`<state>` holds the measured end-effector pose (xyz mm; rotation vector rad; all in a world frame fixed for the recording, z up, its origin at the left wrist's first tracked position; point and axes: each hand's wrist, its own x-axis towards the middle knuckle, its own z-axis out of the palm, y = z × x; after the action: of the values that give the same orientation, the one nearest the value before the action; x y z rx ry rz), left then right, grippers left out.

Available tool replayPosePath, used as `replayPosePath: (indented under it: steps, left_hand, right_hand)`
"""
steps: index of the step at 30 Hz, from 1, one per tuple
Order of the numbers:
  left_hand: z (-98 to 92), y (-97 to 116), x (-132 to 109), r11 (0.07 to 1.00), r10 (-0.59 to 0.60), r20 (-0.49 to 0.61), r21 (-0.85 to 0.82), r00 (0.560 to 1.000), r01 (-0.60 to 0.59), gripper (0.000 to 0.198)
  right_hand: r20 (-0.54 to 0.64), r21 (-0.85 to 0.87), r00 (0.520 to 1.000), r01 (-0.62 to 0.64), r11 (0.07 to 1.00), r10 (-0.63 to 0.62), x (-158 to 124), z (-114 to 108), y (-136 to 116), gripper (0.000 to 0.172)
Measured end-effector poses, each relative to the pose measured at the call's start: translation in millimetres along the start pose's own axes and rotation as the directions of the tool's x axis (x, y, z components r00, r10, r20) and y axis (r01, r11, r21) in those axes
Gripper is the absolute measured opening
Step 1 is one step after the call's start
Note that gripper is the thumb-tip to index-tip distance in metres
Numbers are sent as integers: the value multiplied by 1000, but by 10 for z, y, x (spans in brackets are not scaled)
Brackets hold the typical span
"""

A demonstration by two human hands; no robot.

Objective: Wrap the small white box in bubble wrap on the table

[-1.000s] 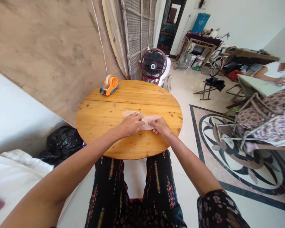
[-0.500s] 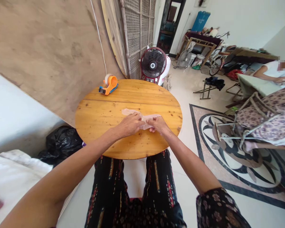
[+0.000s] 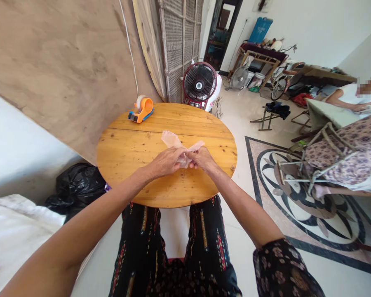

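Note:
Over the middle of the round wooden table [image 3: 126, 144], both my hands grip a thin, pinkish translucent plastic bag [image 3: 170, 139]. My left hand [image 3: 168, 161] is closed on its left part, fingers bent over it. My right hand [image 3: 202, 158] pinches it close beside the left, thumb and fingertips pressed together. Two ends of the bag stick out beyond the hands, one up to the left and one to the right. A crumpled part shows between and below the fingers; whatever lies under them is hidden.
An orange and blue tape dispenser [image 3: 144, 110] stands at the table's back left edge. Behind the table is a dark red fan [image 3: 199, 84]. A black garbage bag [image 3: 77, 185] lies on the left. Another person [image 3: 348, 97] sits at a table to the right.
My hands have drawn closer together. The bag's left end has lifted and spread upward, and its right end now points up to the right, as if twisted or gathered between the fingers.

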<state>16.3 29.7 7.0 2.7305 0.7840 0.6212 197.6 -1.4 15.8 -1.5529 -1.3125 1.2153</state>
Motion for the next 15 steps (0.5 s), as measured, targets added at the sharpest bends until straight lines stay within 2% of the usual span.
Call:
replayPosePath:
  steps: [6,15]
  left_hand:
    - [-3,9,-15,1000,-12,-12,-5,1000,12,60]
    - [32,-39,-13,996,59,-79,-64,995,-64,72]
  right_hand:
    - [-3,-15,1000,6,1000,-6,-12,81,-83,14]
    - [120,-64,993,11,998,-4,-102,20,-149,15]
